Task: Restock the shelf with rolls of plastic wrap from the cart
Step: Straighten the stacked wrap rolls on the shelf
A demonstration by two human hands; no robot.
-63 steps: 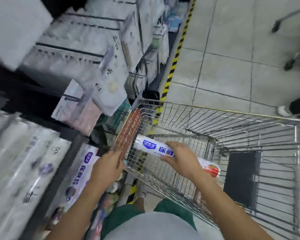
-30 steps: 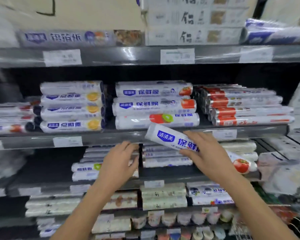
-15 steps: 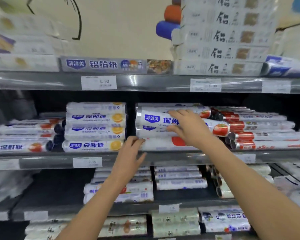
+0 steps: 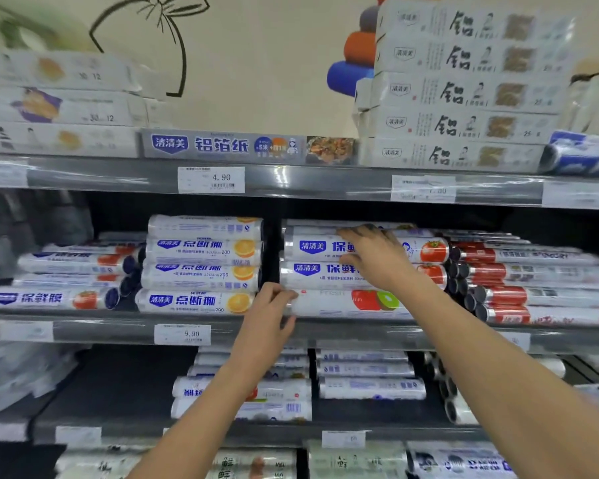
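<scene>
L hand (image 4: 268, 316) is nearest, reaching up from below. Its fingers are lightly bent against the left end of the bottom roll (image 4: 339, 302), bracing it, not wrapped round it as far as I can see. R hand (image 4: 377, 257) is higher and further in, gripping the plastic wrap roll (image 4: 312, 246) w/ fingers over the top and thumb under the front. That roll lies lengthways on the middle roll (image 4: 308, 271) as the third layer of the stack, tomato print to the right.

Step, I'd judge: seating the new roll on the stack, release not yet made. Next move prob. calls for R hand to let go and slide out toward the aisle w/o dragging the roll forward, maybe w/ a nudge back so it sits flush. L hand's brace matters, since round rolls can creep.

Edges: shelf lip (image 4: 101, 331) w/ price tags runs just in front of the bottom roll and looks low, so little to stop a rolling tube. Left, a dark gap separates the stack from the orange-print rolls (image 4: 201, 274). Right, red-banded rolls (image 4: 533, 274) lie end-on just beside the stack. Above, dark clearance under the upper shelf (image 4: 325, 183) looks enough for knuckles, not much more. Foil boxes (image 4: 464, 91) sit on top of it, out of the way. No sight of the cart.
</scene>
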